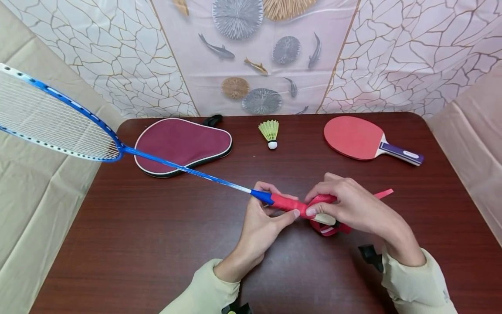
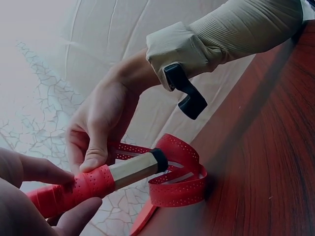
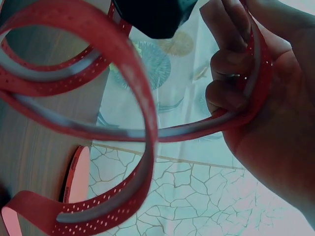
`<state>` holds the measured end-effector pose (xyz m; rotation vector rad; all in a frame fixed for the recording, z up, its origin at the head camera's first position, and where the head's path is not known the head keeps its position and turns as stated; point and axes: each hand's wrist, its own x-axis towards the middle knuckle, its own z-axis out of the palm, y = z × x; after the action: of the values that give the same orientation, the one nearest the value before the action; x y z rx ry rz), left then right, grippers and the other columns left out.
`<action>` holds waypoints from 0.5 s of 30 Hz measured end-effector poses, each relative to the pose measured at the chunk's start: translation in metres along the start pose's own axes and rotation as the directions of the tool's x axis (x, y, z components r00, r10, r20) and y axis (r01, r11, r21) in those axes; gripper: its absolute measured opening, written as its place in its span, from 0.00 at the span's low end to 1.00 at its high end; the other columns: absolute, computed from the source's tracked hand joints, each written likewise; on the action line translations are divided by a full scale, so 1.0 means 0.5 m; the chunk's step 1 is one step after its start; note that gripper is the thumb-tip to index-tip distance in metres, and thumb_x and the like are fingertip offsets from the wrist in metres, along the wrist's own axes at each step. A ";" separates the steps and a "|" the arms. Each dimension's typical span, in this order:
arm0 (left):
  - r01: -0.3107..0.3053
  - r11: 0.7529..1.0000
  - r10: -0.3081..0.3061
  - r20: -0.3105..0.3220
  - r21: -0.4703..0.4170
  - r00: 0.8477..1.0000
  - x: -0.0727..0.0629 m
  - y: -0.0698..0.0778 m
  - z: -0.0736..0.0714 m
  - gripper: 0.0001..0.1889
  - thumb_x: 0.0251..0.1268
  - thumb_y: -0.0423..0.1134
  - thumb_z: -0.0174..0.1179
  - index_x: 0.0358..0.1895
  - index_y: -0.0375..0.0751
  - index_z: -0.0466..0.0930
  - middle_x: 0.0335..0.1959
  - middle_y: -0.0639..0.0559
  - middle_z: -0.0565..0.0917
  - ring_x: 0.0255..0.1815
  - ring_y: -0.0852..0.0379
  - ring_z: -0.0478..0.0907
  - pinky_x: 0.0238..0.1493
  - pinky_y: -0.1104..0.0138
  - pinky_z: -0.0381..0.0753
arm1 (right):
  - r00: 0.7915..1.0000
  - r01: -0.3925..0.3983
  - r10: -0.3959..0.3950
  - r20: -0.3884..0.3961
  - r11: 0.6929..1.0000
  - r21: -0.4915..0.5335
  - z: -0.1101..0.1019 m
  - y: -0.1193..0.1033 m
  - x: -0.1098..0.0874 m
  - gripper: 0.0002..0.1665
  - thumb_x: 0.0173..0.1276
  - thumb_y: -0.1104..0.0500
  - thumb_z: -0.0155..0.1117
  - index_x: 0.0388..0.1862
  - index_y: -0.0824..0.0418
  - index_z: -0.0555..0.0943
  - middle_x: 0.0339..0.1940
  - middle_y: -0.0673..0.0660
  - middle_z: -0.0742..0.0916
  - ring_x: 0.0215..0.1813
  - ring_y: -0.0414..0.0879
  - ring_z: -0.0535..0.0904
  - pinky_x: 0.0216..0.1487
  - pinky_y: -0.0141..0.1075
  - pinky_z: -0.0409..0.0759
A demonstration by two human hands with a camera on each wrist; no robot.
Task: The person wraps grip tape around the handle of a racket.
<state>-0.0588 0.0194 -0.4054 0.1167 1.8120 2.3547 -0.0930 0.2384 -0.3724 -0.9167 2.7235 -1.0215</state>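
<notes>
A blue and white badminton racket (image 1: 188, 170) slants across the head view, its strung head at the left. My left hand (image 1: 260, 229) grips its handle where red perforated grip tape (image 2: 74, 189) is wound round it. The handle's butt end (image 2: 138, 169) is bare, pale and faceted, with a black cap. My right hand (image 1: 354, 207) pinches the tape at the edge of the wound part, thumb on the handle. Loose tape (image 3: 133, 123) runs through the right hand's curled fingers and hangs in loops below the butt, a pale strip along its inner face.
Along the table's (image 1: 176, 261) far side lie a maroon paddle case (image 1: 176, 139), a yellow shuttlecock (image 1: 269, 133) and a red table tennis paddle (image 1: 353, 137) with a purple handle. A patterned cloth (image 1: 243, 56) hangs behind the table.
</notes>
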 end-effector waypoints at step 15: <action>0.027 1.000 -0.027 0.008 -0.015 1.000 -0.001 0.001 0.002 0.25 0.52 0.20 0.68 0.50 0.37 0.67 0.50 0.48 0.83 0.53 0.48 0.79 0.44 0.61 0.84 | 0.991 0.036 -0.040 0.124 0.999 0.036 0.004 0.000 0.000 0.08 0.66 0.47 0.67 0.45 0.39 0.85 0.31 0.37 0.80 0.35 0.36 0.72 0.32 0.28 0.74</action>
<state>-0.0582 0.0203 -0.4048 0.0996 1.7808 2.3456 -0.0924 0.2376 -0.3740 -0.9957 2.5885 -0.9778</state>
